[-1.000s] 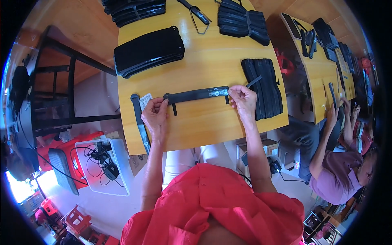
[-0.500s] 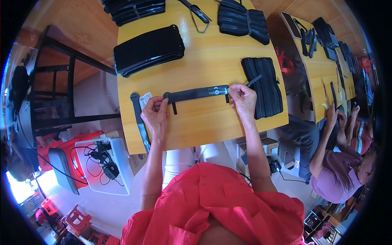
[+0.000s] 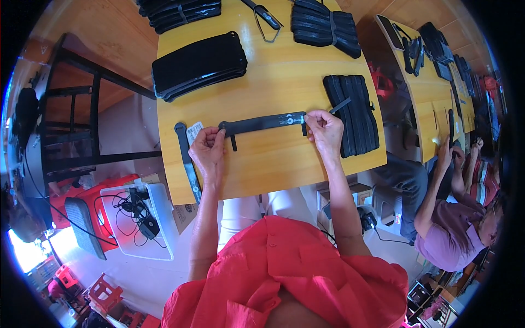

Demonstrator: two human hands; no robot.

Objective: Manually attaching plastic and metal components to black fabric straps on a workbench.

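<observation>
A flat black strap (image 3: 260, 124) with pale print near its right end stretches crosswise over the yellow table. My left hand (image 3: 208, 151) pinches its left end, by a rounded tip. At the other end, my right hand (image 3: 325, 133) grips the strap between thumb and fingers. Two short dark tabs hang down from the strap, one near each hand. Beside my left hand lies another black strap (image 3: 187, 164), lengthwise along the table's left side, with a white printed label (image 3: 193, 131) next to it. A banded bundle of black straps (image 3: 354, 116) rests just right of my right hand.
On the yellow table (image 3: 273, 180) sit a stack of black pieces (image 3: 199, 65), more bundles (image 3: 326, 27) at the back and a looped strap (image 3: 268, 19). A co-worker (image 3: 454, 235) works at another table on the right. A white bin of cables (image 3: 164, 240) stands lower left.
My hands and the strap stay almost where they were. The print near the strap's right end shows a little more fully now. At right, the co-worker's dark strip has shifted slightly.
</observation>
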